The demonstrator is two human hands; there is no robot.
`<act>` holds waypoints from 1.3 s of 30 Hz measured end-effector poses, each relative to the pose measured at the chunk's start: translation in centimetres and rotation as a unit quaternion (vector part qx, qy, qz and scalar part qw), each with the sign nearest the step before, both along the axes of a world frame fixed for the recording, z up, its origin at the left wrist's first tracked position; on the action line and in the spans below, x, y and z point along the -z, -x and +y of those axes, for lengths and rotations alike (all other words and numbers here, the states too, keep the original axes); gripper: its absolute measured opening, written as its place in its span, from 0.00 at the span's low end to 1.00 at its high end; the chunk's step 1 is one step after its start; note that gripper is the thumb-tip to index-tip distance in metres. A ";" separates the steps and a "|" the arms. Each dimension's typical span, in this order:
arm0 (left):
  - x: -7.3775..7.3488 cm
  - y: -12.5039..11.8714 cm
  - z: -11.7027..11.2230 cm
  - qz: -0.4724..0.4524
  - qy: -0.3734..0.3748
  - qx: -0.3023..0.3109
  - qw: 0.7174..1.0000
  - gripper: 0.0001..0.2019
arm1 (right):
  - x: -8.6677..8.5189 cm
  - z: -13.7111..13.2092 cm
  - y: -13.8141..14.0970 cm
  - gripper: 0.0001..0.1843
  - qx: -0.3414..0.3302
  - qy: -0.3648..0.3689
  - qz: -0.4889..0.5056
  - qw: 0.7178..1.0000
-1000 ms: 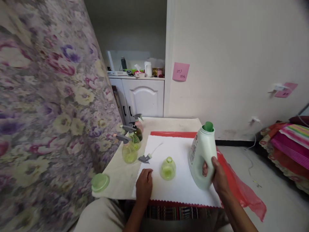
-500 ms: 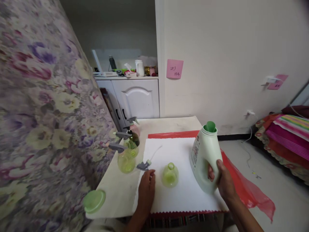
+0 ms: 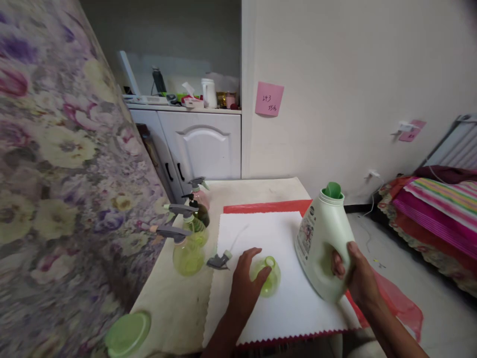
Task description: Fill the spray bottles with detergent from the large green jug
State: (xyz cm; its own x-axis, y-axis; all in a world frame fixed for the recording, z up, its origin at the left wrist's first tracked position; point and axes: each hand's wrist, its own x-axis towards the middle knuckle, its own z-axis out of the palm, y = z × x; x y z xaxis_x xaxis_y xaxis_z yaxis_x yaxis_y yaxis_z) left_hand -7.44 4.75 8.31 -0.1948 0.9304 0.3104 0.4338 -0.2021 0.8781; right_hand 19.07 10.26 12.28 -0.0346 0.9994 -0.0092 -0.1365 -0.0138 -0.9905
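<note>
My right hand [image 3: 354,273] is wrapped round the handle of a large pale-green detergent jug [image 3: 320,238], uncapped, with a green spout inside its mouth. The jug leans slightly at the right of the white mat. My left hand [image 3: 248,281] has its thumb and fingers apart around the near left side of a small yellow-green bottle [image 3: 274,286], which stands upright with its neck uncovered. Whether the fingers touch it I cannot tell. Left of that hand a grey spray head [image 3: 219,260] lies on the mat with its thin tube pointing away.
Several bottles stand along the table's left side, among them a yellow-green spray bottle [image 3: 189,256] and a dark pump bottle [image 3: 201,213]. A green lid [image 3: 128,334] lies at the near left corner. Red plastic [image 3: 398,303] hangs over the right edge. A floral curtain [image 3: 74,199] borders the left.
My left hand has moved from beside the spray head to the right, up to the small bottle, and its fingers have spread. The jug stays in my right hand; the view has shifted slightly.
</note>
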 end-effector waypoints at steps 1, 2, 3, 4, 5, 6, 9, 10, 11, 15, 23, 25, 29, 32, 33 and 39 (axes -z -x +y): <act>0.0 0.1 0.1 0.000 -0.001 -0.001 1.000 0.18 | -0.5 0.0 -0.2 0.30 -0.002 -0.002 0.004 1.000; 0.0 0.1 0.2 0.000 -0.004 0.000 1.000 0.18 | -1.2 -0.1 -0.5 0.30 -0.005 -0.005 0.007 1.000; 0.1 0.1 0.2 -0.001 -0.007 0.001 1.000 0.18 | -1.9 -0.1 -0.9 0.30 -0.010 -0.006 0.008 1.000; 0.1 0.1 0.3 -0.003 -0.010 0.003 1.000 0.18 | -2.7 -0.3 -1.3 0.30 -0.018 -0.006 0.007 1.000; 0.1 0.1 0.3 -0.005 -0.013 0.004 1.000 0.18 | -3.5 -0.4 -1.8 0.30 -0.026 -0.006 0.004 1.000; 0.1 0.0 0.3 -0.007 -0.017 0.003 1.000 0.18 | -4.3 -0.5 -2.4 0.30 -0.033 -0.006 0.000 0.999; 0.1 -0.1 0.2 -0.014 -0.024 0.001 1.000 0.18 | -6.5 -1.0 -4.2 0.30 -0.056 -0.007 -0.031 0.998; 0.0 -0.2 0.1 -0.015 -0.025 -0.001 1.000 0.18 | -7.1 -1.2 -4.7 0.31 -0.065 -0.004 -0.051 0.997; 0.0 -0.2 0.0 -0.016 -0.026 -0.001 1.000 0.18 | -7.6 -1.4 -5.2 0.31 -0.074 0.000 -0.072 0.995; -0.3 -0.4 -0.3 -0.008 -0.036 0.004 0.999 0.19 | -9.0 -2.5 -6.2 0.31 -0.105 0.025 -0.166 0.980; -0.7 -0.5 -0.7 -0.025 -0.053 0.010 0.998 0.18 | -9.1 -4.5 -5.5 0.33 -0.213 0.076 -0.346 0.911; -0.8 -0.6 -0.7 -0.029 -0.061 0.012 0.998 0.18 | -8.7 -4.5 -5.4 0.33 -0.241 0.101 -0.374 0.890; -1.1 -0.4 -0.6 -0.033 -0.062 0.012 0.997 0.17 | -8.5 -4.3 -4.9 0.34 -0.280 0.114 -0.408 0.861; -1.3 -0.2 -0.1 -0.044 -0.062 0.025 0.997 0.17 | -9.1 -4.3 -4.4 0.33 -0.301 0.105 -0.416 0.852; -1.3 -0.1 0.1 -0.049 -0.063 0.034 0.996 0.17 | -9.3 -4.3 -4.2 0.33 -0.306 0.108 -0.421 0.847; -1.6 -0.2 1.5 -0.082 -0.060 0.115 0.988 0.17 | -9.9 -3.8 -3.6 0.33 -0.320 0.120 -0.444 0.828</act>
State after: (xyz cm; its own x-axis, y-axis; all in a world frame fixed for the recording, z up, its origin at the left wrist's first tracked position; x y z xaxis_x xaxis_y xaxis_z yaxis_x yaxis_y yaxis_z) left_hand -7.29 6.21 9.86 -0.0394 0.9145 0.4028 0.2188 -0.3854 0.8964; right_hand 22.65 6.43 22.23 -0.4296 0.7450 -0.5103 0.7562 -0.0121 -0.6543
